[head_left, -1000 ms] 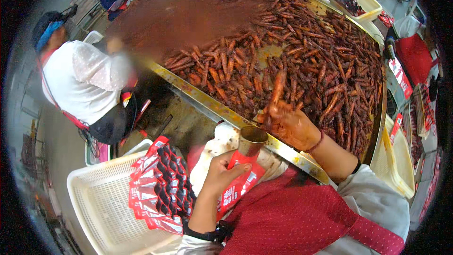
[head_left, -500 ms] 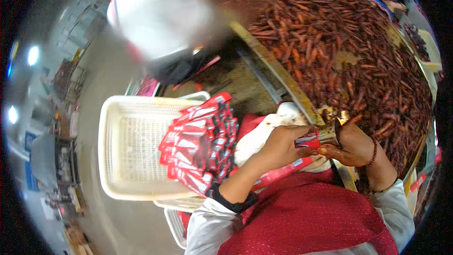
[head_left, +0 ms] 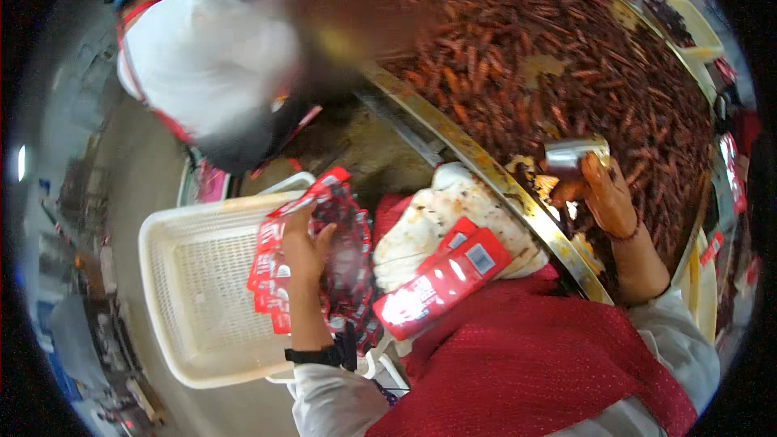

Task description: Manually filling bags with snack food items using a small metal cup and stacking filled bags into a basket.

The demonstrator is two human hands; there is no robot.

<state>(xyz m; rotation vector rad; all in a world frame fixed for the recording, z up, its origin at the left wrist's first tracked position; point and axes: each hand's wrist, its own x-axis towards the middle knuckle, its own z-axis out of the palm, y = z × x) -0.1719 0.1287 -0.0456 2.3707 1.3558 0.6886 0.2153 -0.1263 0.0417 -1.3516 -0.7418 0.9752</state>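
Note:
My left hand (head_left: pixel 303 249) rests on a fanned pile of red packaging pouches (head_left: pixel 344 231), its thumb apart from the fingers; some fingertips are hard to make out. In my right hand (head_left: pixel 609 198) is a short shiny metal tube (head_left: pixel 576 154), gripped over the heap of long reddish-brown food pieces (head_left: pixel 502 73). Between my hands, a red pouch (head_left: pixel 445 279) with a pale label lies across a stained white cloth (head_left: pixel 417 231) and my red apron (head_left: pixel 518 356). Another pouch shows partly beneath it.
A white perforated basket (head_left: pixel 214 291) stands at my left, beside the pouches. The metal table rim (head_left: pixel 486 182) runs diagonally between the cloth and the food. A co-worker in white (head_left: pixel 206 57) bends at the upper left. Pale bins (head_left: pixel 696 28) stand at the far right.
My left hand has left the metal tube and moved left onto the pouches. My right hand has carried the tube forward over the food. The view has shifted, and the lap pouch is now uncovered.

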